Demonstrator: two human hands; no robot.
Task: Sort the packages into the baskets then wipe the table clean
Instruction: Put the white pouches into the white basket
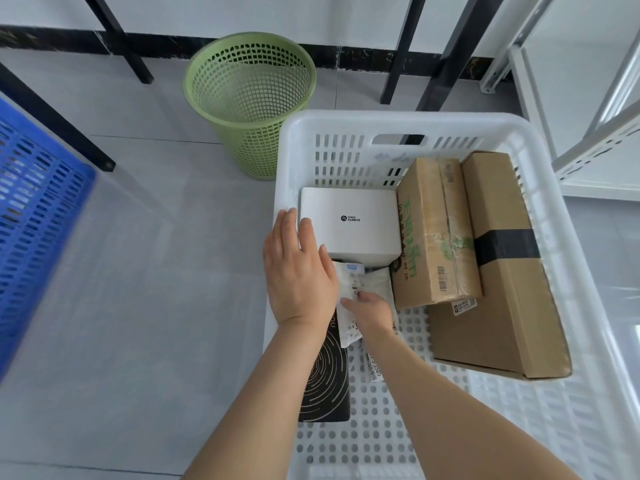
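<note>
Three containers: one white perforated plastic basket [381,121], one blue slotted plastic crate [34,202], one round green mesh wastebasket [249,98]. Packages in sight: two brown cardboard boxes, namely a green-printed cardboard box [433,237] and a black-taped cardboard box [502,271]; one white rectangular box [349,220]; one black spiral-patterned box [325,382]; at least one white labelled soft packet [353,282], perhaps two. Two bare hands: left hand [298,271], right hand [372,311].

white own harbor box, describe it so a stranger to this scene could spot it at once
Find the big white basket, right of the green bin. At its far left the white box lies flat, the left hand resting on its corner. Unlike the brown cartons to its right and the soft pouch the right hand pinches, it is plain white with a small black logo.
</note>
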